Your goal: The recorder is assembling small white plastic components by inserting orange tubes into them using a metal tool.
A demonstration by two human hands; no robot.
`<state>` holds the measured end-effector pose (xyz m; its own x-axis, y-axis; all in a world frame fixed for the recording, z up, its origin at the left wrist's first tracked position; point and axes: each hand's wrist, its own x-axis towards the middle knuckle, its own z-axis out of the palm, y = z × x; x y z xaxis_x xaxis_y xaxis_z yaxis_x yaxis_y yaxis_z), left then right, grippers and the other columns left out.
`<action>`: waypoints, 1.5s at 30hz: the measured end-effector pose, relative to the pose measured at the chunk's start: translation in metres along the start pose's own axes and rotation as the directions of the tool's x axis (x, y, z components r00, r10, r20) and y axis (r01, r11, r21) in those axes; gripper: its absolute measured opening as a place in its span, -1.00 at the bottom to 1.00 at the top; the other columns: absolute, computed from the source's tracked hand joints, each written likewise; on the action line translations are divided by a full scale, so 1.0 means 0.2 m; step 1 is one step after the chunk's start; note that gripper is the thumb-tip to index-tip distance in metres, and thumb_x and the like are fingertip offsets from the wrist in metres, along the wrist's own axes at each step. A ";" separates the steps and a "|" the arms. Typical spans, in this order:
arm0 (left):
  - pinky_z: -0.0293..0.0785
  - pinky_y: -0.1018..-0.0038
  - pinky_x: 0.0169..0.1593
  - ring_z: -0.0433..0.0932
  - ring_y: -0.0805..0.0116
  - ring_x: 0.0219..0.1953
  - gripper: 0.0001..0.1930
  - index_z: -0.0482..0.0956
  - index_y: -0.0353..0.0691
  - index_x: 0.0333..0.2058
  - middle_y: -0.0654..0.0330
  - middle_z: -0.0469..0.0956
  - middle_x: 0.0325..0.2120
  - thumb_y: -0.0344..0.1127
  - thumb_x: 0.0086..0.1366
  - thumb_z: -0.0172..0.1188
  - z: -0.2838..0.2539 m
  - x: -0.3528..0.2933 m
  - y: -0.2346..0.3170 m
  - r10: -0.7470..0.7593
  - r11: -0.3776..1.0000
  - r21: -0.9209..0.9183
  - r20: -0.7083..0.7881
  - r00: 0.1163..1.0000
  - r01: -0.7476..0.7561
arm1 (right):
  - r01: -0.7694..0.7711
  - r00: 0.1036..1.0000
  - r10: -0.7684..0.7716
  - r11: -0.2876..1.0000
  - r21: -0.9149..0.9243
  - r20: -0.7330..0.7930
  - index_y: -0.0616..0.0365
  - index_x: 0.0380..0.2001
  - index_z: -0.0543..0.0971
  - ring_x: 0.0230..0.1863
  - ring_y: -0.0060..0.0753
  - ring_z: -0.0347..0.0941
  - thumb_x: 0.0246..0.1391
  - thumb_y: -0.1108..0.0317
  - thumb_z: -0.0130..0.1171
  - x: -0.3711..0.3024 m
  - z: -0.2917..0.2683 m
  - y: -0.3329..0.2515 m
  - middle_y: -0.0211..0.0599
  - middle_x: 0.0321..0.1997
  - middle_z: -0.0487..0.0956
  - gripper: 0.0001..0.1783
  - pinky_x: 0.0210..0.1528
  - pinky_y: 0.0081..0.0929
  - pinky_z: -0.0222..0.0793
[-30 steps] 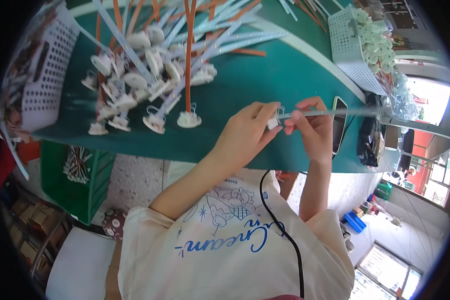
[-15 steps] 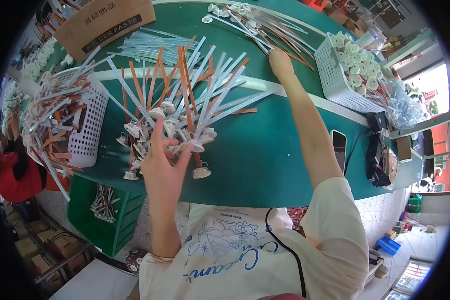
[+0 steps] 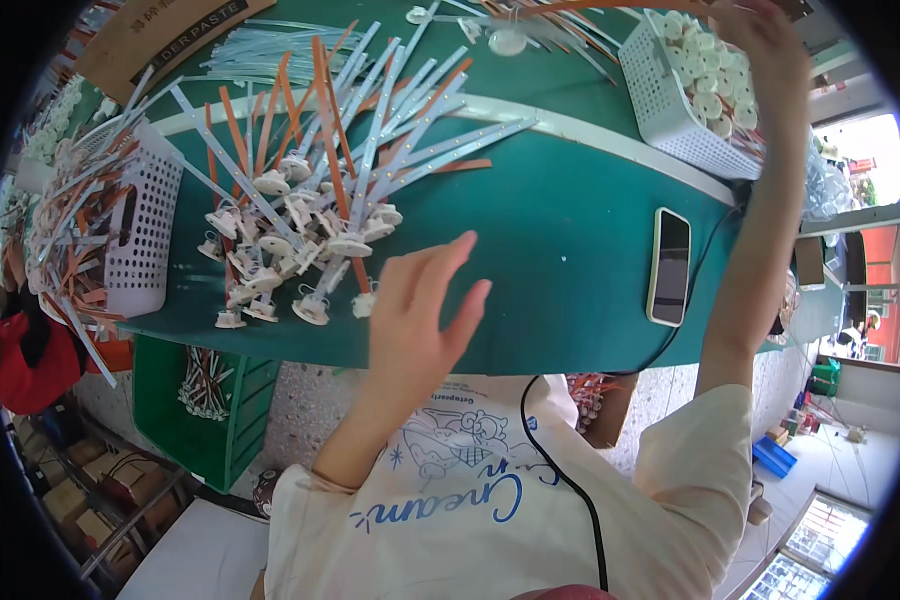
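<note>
My left hand (image 3: pixel 420 310) hovers over the green table near its front edge, thumb and fingers apart, holding nothing. Just left of it lies a fanned pile of LED strips (image 3: pixel 380 130), pale and orange-brown, with white round end pieces (image 3: pixel 295 235) gathered toward me. My right hand (image 3: pixel 765 35) is raised at the far right, above the white basket, and blurred by motion. From it an orange-brown strip (image 3: pixel 620 5) stretches left along the top edge, a white round piece (image 3: pixel 507 42) hanging at its far end. The grip itself is smeared.
A white perforated basket (image 3: pixel 660 120) of white round parts stands at the far right. A phone (image 3: pixel 670 268) lies near a black cable. At left, another basket (image 3: pixel 150 240) overflows with strips, above a green crate (image 3: pixel 160 420). A cardboard box (image 3: pixel 150 40) and pale strips (image 3: pixel 280 55) sit behind.
My right hand has swung right and up from the far strips, drawing one strip along. My left hand has left the pile, moving right, fingers spread. The view has shifted slightly.
</note>
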<state>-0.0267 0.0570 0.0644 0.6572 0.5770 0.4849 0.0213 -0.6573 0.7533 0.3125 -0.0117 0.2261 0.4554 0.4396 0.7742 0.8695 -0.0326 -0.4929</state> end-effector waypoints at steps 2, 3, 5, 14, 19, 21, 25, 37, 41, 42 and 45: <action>0.47 0.35 -0.16 0.49 0.14 -0.20 -0.53 0.47 -0.24 0.04 0.08 0.51 -0.18 -0.46 0.12 0.31 0.08 0.00 0.01 0.004 0.996 -0.090 0.046 0.999 0.000 | -0.100 0.984 0.134 0.960 -0.261 0.118 0.25 -0.06 0.54 -0.23 -0.39 0.58 0.15 0.24 0.17 0.01 -0.22 -0.10 -0.25 -0.24 0.65 -0.64 -0.12 -0.47 0.43; 0.47 0.35 -0.16 0.50 0.13 -0.19 -0.52 0.45 -0.24 0.05 0.06 0.50 -0.16 -0.45 0.12 0.31 0.11 0.00 0.02 0.009 0.992 -0.129 0.071 0.997 0.000 | -0.121 0.988 0.142 0.951 -0.285 0.055 0.28 -0.04 0.53 -0.19 -0.43 0.57 0.16 0.25 0.17 -0.03 -0.30 -0.12 -0.26 -0.21 0.64 -0.62 -0.09 -0.48 0.43; 0.48 0.35 -0.17 0.49 0.14 -0.20 -0.49 0.42 -0.22 0.09 0.06 0.49 -0.13 -0.44 0.13 0.30 0.16 0.00 0.01 0.011 0.989 -0.150 0.115 0.993 0.006 | -0.166 0.986 0.148 0.930 -0.329 -0.080 0.36 -0.01 0.49 -0.13 -0.44 0.56 0.15 0.32 0.18 -0.10 -0.46 -0.18 -0.21 -0.15 0.62 -0.60 -0.03 -0.49 0.43; 0.45 0.44 -0.26 0.44 0.32 -0.33 -0.39 0.39 -0.14 0.15 0.13 0.47 -0.05 -0.32 0.10 0.36 0.40 -0.05 0.02 -0.056 0.940 -0.295 0.358 0.932 0.170 | -0.137 0.983 0.100 0.958 -0.250 -0.152 0.56 -0.05 0.42 -0.12 -0.14 0.60 0.09 0.61 0.18 -0.43 -0.51 -0.28 0.07 -0.19 0.61 -0.65 -0.04 -0.51 0.54; 0.47 0.34 -0.18 0.50 0.22 -0.22 -0.35 0.37 -0.08 0.18 0.11 0.46 -0.06 -0.29 0.08 0.37 0.52 -0.09 0.03 0.043 0.953 -0.289 0.430 0.902 0.093 | 0.037 0.973 -0.055 0.996 -0.085 -0.222 0.60 -0.18 0.46 -0.16 -0.07 0.62 0.14 0.62 0.10 -0.48 -0.55 -0.30 0.13 -0.27 0.62 -0.79 -0.03 -0.34 0.60; 0.48 0.34 -0.18 0.51 0.21 -0.21 -0.39 0.40 -0.06 0.16 0.13 0.48 -0.11 -0.32 0.10 0.36 0.54 -0.09 0.02 0.080 0.954 -0.294 0.438 0.896 0.059 | 0.031 0.970 -0.019 0.998 0.046 -0.242 0.62 -0.15 0.44 -0.15 -0.03 0.61 0.15 0.63 0.08 -0.50 -0.56 -0.28 0.15 -0.27 0.61 -0.77 -0.03 -0.34 0.61; 0.48 0.37 -0.21 0.52 0.23 -0.24 -0.50 0.46 -0.04 0.11 0.17 0.49 -0.24 -0.40 0.16 0.28 0.56 -0.08 0.01 0.018 0.974 -0.206 0.494 0.869 0.097 | -0.132 0.970 0.151 0.985 0.110 -0.190 0.48 -0.04 0.43 -0.21 -0.29 0.59 0.14 0.53 0.14 -0.70 -0.45 -0.26 -0.02 -0.27 0.63 -0.67 -0.18 -0.57 0.51; 0.48 0.36 -0.17 0.50 0.19 -0.20 -0.67 0.54 -0.18 -0.09 0.17 0.51 -0.19 -0.42 0.12 0.25 0.52 -0.05 -0.04 0.211 0.977 -0.099 0.333 0.919 -0.188 | -0.782 0.578 0.685 0.620 0.061 0.443 0.30 -0.30 0.55 -0.39 -0.60 0.54 0.13 0.47 0.22 -1.32 -0.12 -0.30 -0.30 -0.39 0.61 -0.88 -0.35 -0.68 0.44; 0.49 0.33 -0.12 0.52 0.15 -0.16 -0.71 0.54 -0.22 -0.14 0.14 0.53 -0.15 -0.51 0.12 0.21 0.49 -0.04 -0.03 0.132 0.978 -0.194 0.313 0.940 -0.072 | -0.771 0.610 0.702 0.632 0.072 0.368 0.31 -0.31 0.54 -0.38 -0.56 0.56 0.15 0.46 0.20 -1.34 -0.15 -0.29 -0.29 -0.40 0.60 -0.89 -0.35 -0.69 0.45; 0.49 0.32 -0.11 0.52 0.14 -0.16 -0.72 0.54 -0.23 -0.14 0.13 0.54 -0.15 -0.53 0.12 0.20 0.48 -0.05 -0.02 0.103 0.974 -0.225 0.315 0.944 -0.031 | -0.761 0.624 0.695 0.645 0.074 0.357 0.31 -0.31 0.54 -0.38 -0.54 0.57 0.15 0.46 0.19 -1.34 -0.15 -0.29 -0.28 -0.39 0.60 -0.88 -0.34 -0.68 0.46; 0.53 0.39 -0.22 0.59 0.23 -0.27 -0.72 0.59 -0.16 -0.16 0.21 0.60 -0.26 -0.55 0.12 0.25 0.45 -0.06 0.00 0.048 0.976 -0.217 0.245 0.968 0.006 | -0.765 0.639 0.703 0.626 0.155 0.313 0.34 -0.30 0.52 -0.35 -0.50 0.59 0.18 0.46 0.17 -1.35 -0.11 -0.27 -0.25 -0.37 0.61 -0.87 -0.28 -0.64 0.52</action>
<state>0.0329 0.0075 0.0186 0.8221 0.4081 0.3971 -0.1384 -0.5332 0.8346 0.1457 -0.1480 0.0523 0.8420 0.5390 0.0237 0.1661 -0.2172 -0.9619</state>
